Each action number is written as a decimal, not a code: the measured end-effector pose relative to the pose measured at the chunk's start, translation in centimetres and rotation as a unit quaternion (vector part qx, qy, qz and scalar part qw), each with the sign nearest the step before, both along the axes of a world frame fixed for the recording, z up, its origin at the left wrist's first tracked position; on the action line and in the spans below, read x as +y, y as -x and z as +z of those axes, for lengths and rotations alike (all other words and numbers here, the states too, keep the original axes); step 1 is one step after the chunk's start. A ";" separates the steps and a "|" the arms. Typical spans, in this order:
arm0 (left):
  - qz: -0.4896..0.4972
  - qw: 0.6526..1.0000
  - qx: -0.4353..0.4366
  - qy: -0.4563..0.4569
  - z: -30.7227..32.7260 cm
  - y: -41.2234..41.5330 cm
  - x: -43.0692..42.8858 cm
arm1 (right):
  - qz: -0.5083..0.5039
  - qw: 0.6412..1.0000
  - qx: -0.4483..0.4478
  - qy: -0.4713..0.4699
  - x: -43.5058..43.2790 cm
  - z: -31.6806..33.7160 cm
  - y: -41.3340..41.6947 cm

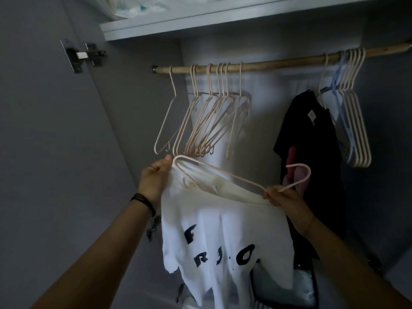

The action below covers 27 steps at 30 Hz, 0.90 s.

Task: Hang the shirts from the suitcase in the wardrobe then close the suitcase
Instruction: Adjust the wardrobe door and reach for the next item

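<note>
- The left hand (157, 175) grips the shoulder of the white cotton T-shirt with dark block letters (223, 237), right at the rounded end of the slim pale-pink hanger (214, 167).
- The right hand (282, 197) pinches the hanger's neck together with the shirt's collar. The hook points away to the right.
- The shirt hangs between both hands, below the wooden wardrobe rod (278, 63) and not yet on it. One hanger arm seems to be inside the neck opening, though dim light makes this uncertain.
- Risk: if the far shoulder is not seated, the shirt could slide off once lifted.
- Risk: the raised hanger could snag the bunch of empty pink hangers (200, 123) just above the left hand and knock one off the rod.
- Risk: the sideways hook may miss the rod, or catch the hung black T-shirt (312, 134) nearby.
- The suitcase is probably the dark shape at the bottom edge.
</note>
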State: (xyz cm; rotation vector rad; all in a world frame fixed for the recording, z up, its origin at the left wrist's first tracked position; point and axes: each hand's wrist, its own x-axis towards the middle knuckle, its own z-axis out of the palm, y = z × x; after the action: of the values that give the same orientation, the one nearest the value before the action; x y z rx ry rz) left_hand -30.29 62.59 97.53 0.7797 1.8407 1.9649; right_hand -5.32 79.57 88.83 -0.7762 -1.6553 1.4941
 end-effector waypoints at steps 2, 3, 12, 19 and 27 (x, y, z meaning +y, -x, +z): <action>0.008 1.000 0.020 -0.003 -0.1 -0.3 0.1 | -0.012 1.000 0.004 0.004 0.2 -0.1 -0.2; 0.012 0.999 0.029 -0.004 -0.2 -0.4 0.0 | -0.018 1.000 0.014 0.015 0.3 -0.2 -0.3; 0.016 1.000 -0.018 -0.004 -1.2 -0.2 -0.2 | 0.002 0.994 0.071 0.085 -0.2 -0.3 -1.1; 0.028 0.999 -0.025 0.000 -1.3 -0.7 -0.3 | -0.004 1.000 0.001 0.022 -0.8 0.2 -1.6; -0.063 0.971 0.218 0.070 0.2 -2.9 0.2 | 0.023 0.972 -0.175 -0.157 -2.0 3.8 0.3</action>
State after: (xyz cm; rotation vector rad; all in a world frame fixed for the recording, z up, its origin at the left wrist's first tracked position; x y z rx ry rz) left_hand -27.43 62.76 97.73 1.3297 2.0760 1.6558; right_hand -5.62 77.55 92.59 -0.8612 -2.1212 1.1284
